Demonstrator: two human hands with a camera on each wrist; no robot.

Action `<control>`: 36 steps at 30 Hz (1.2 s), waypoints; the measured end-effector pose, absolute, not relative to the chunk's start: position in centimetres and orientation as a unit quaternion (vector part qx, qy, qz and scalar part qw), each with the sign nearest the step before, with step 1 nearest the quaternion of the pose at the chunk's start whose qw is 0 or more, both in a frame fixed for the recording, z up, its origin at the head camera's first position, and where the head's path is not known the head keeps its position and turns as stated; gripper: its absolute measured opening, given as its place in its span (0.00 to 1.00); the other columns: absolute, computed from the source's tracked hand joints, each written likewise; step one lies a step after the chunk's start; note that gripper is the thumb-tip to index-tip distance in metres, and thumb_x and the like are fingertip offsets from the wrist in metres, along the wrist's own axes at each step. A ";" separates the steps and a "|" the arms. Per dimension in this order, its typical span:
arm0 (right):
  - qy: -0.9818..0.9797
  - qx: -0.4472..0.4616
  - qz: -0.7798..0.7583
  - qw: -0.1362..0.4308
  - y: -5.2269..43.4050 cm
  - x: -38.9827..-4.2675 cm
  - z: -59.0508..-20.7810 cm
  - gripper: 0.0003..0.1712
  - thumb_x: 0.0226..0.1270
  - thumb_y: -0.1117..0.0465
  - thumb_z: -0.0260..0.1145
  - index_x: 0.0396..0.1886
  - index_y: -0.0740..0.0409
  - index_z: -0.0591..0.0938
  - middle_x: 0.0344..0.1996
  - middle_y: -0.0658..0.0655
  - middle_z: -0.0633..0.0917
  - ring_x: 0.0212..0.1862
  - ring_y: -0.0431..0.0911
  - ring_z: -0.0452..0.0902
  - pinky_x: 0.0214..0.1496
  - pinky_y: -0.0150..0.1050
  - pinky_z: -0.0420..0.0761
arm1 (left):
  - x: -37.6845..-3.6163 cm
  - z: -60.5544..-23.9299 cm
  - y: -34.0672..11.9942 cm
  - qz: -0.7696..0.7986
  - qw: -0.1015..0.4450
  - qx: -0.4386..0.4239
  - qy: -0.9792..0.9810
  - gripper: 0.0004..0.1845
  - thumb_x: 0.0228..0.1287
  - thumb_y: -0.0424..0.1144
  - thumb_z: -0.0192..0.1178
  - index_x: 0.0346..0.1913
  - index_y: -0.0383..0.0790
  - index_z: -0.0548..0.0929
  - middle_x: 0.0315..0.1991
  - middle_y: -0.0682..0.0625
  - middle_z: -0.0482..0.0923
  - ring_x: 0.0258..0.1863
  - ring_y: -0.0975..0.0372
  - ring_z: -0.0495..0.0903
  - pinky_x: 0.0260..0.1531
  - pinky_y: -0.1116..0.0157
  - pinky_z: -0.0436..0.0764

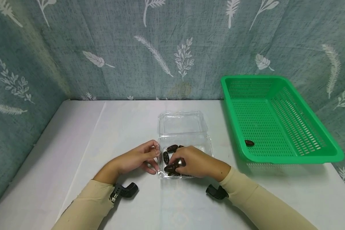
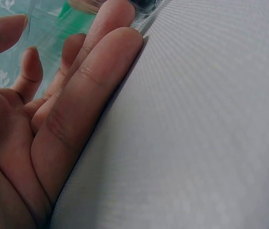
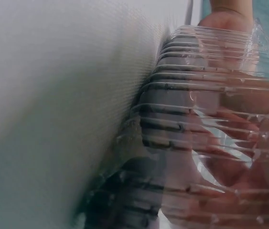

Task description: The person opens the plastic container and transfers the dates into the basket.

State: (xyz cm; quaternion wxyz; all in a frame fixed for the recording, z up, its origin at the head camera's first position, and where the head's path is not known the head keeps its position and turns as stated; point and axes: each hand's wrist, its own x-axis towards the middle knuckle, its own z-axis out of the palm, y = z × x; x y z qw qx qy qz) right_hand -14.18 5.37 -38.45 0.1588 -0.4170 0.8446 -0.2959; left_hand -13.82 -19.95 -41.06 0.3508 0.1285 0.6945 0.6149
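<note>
A clear plastic clamshell box [image 1: 185, 139] lies on the white table with its lid folded back. Several dark dates [image 1: 166, 157] lie in its base, mostly along the left and front. My right hand [image 1: 196, 161] reaches down into the base, its curled fingertips around a date [image 1: 170, 168] near the front left; the hand covers part of the dates. Through the ridged plastic wall [image 3: 210, 90] the right wrist view shows curled fingers and dark dates. Beside the box's left wall rests my left hand [image 1: 139, 158], fingers loosely bent, fingertips [image 2: 117, 45] at the plastic.
A green slotted basket [image 1: 293, 159] stands at the right of the table, with one date [image 1: 249, 143] in its front left corner. A patterned cloth [image 1: 118, 48] hangs behind the table [image 1: 126, 204]. Dark camera mounts [image 1: 128, 190] sit at both wrists.
</note>
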 end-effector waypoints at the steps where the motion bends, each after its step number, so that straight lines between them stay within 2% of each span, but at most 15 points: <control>1: 0.846 -0.417 -0.294 0.158 5.3 -14.2 -38.4 0.11 0.58 0.68 0.72 0.42 0.54 0.88 0.39 0.49 0.88 0.42 0.41 0.80 0.47 0.32 0.82 | -13.8 -41.0 -19.9 0.614 0.350 0.128 0.695 0.15 0.79 0.44 0.48 0.54 0.35 0.63 0.43 0.46 0.69 0.38 0.55 0.85 0.40 0.52 0.90; 18: 0.857 -0.414 -0.270 0.144 5.1 -13.9 -38.2 0.10 0.60 0.65 0.72 0.41 0.53 0.89 0.39 0.48 0.89 0.44 0.39 0.82 0.48 0.32 0.83 | -13.8 -40.9 -20.0 0.616 0.347 0.129 0.695 0.16 0.80 0.43 0.48 0.55 0.33 0.62 0.44 0.46 0.69 0.37 0.55 0.85 0.39 0.53 0.91; 29: 0.862 -0.414 -0.268 0.115 5.9 -13.9 -37.6 0.11 0.59 0.64 0.72 0.42 0.53 0.89 0.37 0.47 0.89 0.39 0.38 0.81 0.43 0.30 0.82 | -13.8 -40.9 -19.9 0.615 0.347 0.130 0.696 0.17 0.79 0.45 0.49 0.55 0.33 0.63 0.45 0.45 0.72 0.34 0.55 0.85 0.38 0.54 0.91; 36: 0.869 -0.389 -0.293 0.085 7.4 -13.2 -36.7 0.13 0.62 0.62 0.73 0.47 0.50 0.89 0.38 0.46 0.87 0.39 0.38 0.79 0.39 0.28 0.80 | -13.8 -41.2 -19.9 0.622 0.353 0.110 0.690 0.19 0.81 0.50 0.42 0.55 0.35 0.65 0.44 0.46 0.77 0.34 0.56 0.86 0.39 0.51 0.90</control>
